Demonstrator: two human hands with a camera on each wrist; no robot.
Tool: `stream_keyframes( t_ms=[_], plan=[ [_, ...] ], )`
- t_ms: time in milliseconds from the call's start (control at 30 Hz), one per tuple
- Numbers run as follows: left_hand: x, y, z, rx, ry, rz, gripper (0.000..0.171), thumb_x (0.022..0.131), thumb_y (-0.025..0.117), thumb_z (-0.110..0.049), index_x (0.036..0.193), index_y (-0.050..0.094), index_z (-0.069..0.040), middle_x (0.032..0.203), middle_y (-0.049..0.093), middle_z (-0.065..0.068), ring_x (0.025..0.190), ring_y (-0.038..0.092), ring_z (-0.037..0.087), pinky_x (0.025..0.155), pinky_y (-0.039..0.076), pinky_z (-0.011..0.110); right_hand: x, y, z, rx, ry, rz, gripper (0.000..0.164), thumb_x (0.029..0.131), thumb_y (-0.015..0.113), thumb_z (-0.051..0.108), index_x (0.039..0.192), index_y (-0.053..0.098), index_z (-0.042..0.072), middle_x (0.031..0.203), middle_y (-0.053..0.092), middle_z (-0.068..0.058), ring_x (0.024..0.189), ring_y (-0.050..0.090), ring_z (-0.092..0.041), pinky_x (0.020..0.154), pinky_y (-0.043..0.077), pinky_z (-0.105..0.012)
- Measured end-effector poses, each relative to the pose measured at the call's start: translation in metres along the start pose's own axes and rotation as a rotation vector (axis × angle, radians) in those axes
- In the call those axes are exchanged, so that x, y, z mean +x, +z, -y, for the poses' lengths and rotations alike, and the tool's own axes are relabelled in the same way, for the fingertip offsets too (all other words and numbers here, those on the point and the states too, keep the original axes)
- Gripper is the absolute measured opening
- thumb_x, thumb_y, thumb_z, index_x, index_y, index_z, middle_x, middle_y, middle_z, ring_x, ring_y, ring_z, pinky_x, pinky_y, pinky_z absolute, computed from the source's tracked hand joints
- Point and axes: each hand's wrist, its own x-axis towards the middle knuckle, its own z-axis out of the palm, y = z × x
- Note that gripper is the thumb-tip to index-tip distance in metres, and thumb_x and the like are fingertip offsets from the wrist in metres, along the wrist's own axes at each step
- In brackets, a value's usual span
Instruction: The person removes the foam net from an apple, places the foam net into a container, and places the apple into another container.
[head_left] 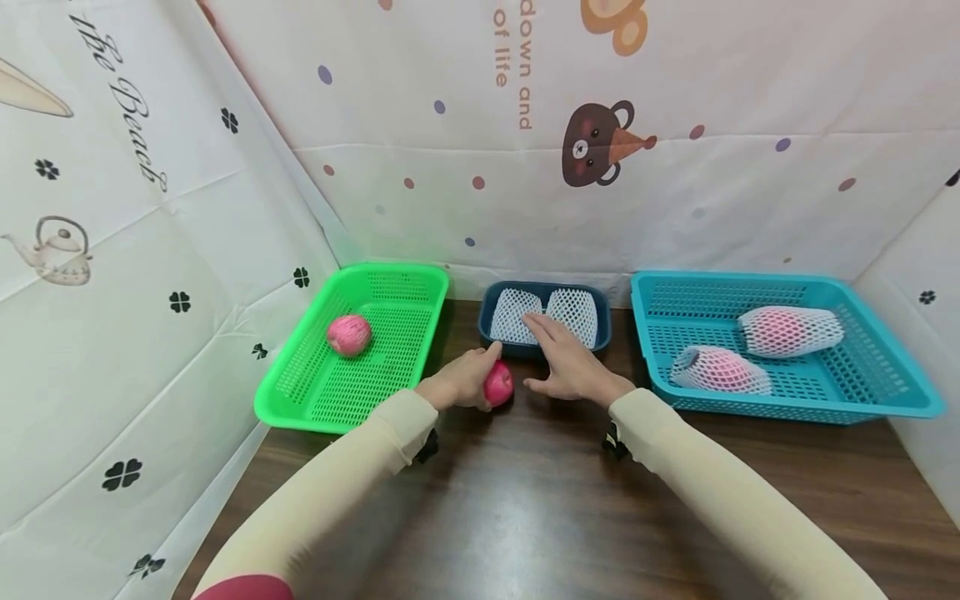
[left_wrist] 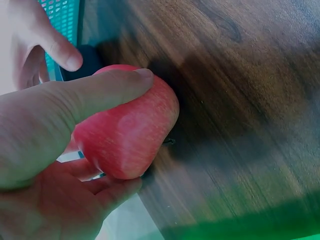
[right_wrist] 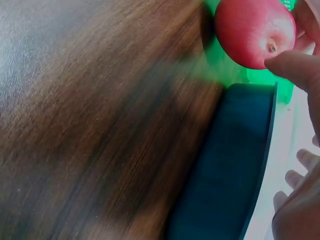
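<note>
My left hand point(head_left: 467, 379) grips a red apple point(head_left: 498, 384) just in front of a small dark blue basket point(head_left: 517, 350). In the left wrist view its thumb lies across the apple point(left_wrist: 127, 125), with fingers on the other side. My right hand point(head_left: 567, 360) reaches over the basket's front edge, fingers extended and nothing held; its thumb is near the apple. Two white foam nets, the left one point(head_left: 514, 315) and the right one point(head_left: 573, 313), lie side by side in that basket. The right fingertips hover over or touch them; I cannot tell which.
A green basket point(head_left: 431, 337) at the left holds one bare apple point(head_left: 349, 335). On the right, a light blue basket point(head_left: 825, 408) contains two apples in foam nets point(head_left: 787, 332). A printed cloth point(head_left: 465, 208) hangs behind the brown wooden table point(head_left: 510, 500).
</note>
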Motion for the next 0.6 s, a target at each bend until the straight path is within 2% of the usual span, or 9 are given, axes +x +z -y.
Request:
stream_keyframes(
  t_ms=[367, 600],
  plan=[
    [-0.008, -0.006, 0.010, -0.028, 0.041, -0.037, 0.081, 0.067, 0.091, -0.019, 0.128, 0.040, -0.008, 0.114, 0.059, 0.012, 0.101, 0.059, 0.023, 0.086, 0.054, 0.035, 0.001, 0.010, 0.008, 0.040, -0.028, 0.038, 0.118, 0.069, 0.083, 0.055, 0.156, 0.015, 0.012, 0.160, 0.018, -0.010, 0.146, 0.019, -0.027, 0.115, 0.022, -0.050],
    [-0.017, -0.022, 0.013, -0.077, 0.099, -0.130, 0.077, 0.066, 0.091, -0.020, 0.124, 0.042, -0.007, 0.109, 0.060, 0.011, 0.099, 0.060, 0.023, 0.085, 0.054, 0.034, 0.004, 0.014, 0.011, 0.055, -0.070, -0.007, 0.122, 0.064, 0.085, 0.057, 0.156, 0.018, 0.013, 0.158, 0.023, -0.011, 0.145, 0.022, -0.028, 0.114, 0.025, -0.051]
  ],
)
